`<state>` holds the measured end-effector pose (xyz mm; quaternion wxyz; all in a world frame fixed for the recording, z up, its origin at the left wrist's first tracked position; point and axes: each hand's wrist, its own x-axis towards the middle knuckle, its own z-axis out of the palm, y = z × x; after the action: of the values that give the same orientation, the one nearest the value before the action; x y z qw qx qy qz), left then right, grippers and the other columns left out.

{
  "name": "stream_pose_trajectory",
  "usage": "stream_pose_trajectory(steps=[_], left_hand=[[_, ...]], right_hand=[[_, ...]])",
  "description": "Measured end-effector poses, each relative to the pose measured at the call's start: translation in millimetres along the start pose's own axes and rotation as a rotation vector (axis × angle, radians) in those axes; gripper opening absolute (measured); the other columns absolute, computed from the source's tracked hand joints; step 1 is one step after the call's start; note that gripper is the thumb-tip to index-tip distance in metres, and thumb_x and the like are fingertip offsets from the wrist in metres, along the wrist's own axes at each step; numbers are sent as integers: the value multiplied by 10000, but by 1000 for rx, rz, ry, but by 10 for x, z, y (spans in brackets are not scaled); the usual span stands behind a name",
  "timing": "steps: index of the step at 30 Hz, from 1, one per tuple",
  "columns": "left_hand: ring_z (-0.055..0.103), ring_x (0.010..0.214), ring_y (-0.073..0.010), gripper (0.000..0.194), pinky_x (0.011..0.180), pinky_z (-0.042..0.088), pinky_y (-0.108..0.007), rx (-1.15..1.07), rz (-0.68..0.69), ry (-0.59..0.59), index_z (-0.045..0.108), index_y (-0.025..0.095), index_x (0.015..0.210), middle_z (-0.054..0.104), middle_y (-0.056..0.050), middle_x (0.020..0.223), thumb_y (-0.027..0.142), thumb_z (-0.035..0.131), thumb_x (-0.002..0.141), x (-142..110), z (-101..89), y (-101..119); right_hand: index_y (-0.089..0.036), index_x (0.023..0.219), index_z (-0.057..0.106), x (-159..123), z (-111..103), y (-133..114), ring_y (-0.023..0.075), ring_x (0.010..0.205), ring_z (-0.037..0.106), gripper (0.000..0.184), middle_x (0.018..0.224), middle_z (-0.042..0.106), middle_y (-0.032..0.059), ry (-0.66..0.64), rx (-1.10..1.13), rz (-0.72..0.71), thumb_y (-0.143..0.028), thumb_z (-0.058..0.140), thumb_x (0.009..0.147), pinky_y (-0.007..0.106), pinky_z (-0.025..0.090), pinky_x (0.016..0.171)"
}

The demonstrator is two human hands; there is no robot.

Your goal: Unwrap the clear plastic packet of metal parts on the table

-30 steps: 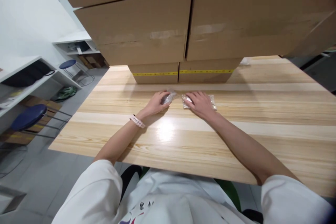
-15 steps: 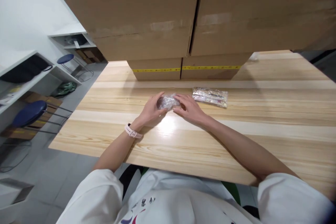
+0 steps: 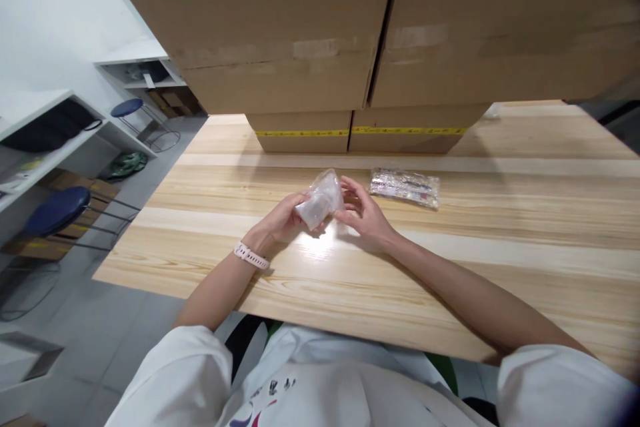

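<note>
My left hand (image 3: 283,218) and my right hand (image 3: 363,213) together hold a small clear plastic bag (image 3: 320,201), lifted a little above the wooden table (image 3: 380,267). The left fingers pinch its lower left edge; the right fingers pinch its right side. What the bag contains I cannot make out. A pale watch strap circles my left wrist. A second flat clear packet (image 3: 405,187) with printed contents lies on the table to the right of my hands, untouched.
Stacked cardboard boxes (image 3: 310,47) fill the far side of the table, the lowest two banded with yellow tape (image 3: 350,132). To the left, off the table, stand blue stools (image 3: 55,210) and white shelving (image 3: 45,140).
The right hand left the flat packet on the table and joined the left hand on the small bag. Both hands then raised the bag off the table and tilted it upright.
</note>
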<state>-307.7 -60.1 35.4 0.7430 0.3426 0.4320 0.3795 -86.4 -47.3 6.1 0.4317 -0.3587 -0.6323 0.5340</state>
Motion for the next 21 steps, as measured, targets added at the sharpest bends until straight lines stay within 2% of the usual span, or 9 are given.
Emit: stream_pose_trajectory(steps=[3,5,7,9,11,13,15,18,21], left_hand=[[710,612,-266,365,513,588,-373,-27,-104,-4,671,124,1068,757,-117,793,393,679,822,-7,-52,8],[702,586,-255,333,473,579,-355,-35,-113,17,680,113,1068,747,-105,771,358,662,843,-2,-103,46],[710,625,-240,328,493,595,-338,-51,-73,33,687,113,1080,750,-106,819,365,657,872,15,-158,98],[728,723,-225,341,580,631,-330,-62,6,62,688,126,1090,754,-120,945,403,666,894,31,-207,137],[728,817,-205,346,677,647,-327,-21,117,164,680,157,1111,727,-126,1097,421,703,888,33,-235,139],[716,942,-205,399,771,644,-338,120,277,322,659,211,1195,668,-124,1252,392,770,858,16,-232,101],[676,1123,-250,597,882,628,-395,361,431,380,597,282,1349,574,-131,1421,355,843,809,-9,-199,45],[537,1379,-344,855,1079,528,-527,724,602,246,474,332,1518,409,-157,1619,366,892,772,-25,-107,-19],[356,1534,-382,869,1237,325,-610,948,715,153,544,293,1485,361,-165,1680,391,935,715,-4,-7,-53]], right_hand=[[-302,1513,514,-27,19,-13,273,1116,632,821,1416,595,123,65,-76,44,-406,851,772,452,579,901],[-252,1315,653,-27,13,5,219,941,633,501,1156,686,77,136,-64,57,-380,758,842,379,556,786],[-221,1000,687,-13,-3,47,171,786,573,205,879,646,18,229,-28,45,-395,676,892,323,508,701],[-221,821,605,11,-23,91,147,708,503,239,757,564,-14,294,7,41,-441,666,891,291,469,650],[-223,798,578,37,-37,116,142,695,489,288,746,551,-21,313,55,68,-482,685,865,275,448,624],[-221,826,600,55,-42,113,146,714,517,310,771,584,-14,309,105,89,-514,702,839,270,444,622],[-220,855,628,60,-44,91,152,739,549,332,801,621,-6,294,152,101,-540,715,825,273,463,647],[-229,873,671,48,-59,63,171,799,599,367,850,671,7,227,214,124,-581,747,802,296,512,722],[-252,956,725,37,-89,67,209,922,665,402,963,730,25,103,279,180,-611,778,784,337,556,823]])
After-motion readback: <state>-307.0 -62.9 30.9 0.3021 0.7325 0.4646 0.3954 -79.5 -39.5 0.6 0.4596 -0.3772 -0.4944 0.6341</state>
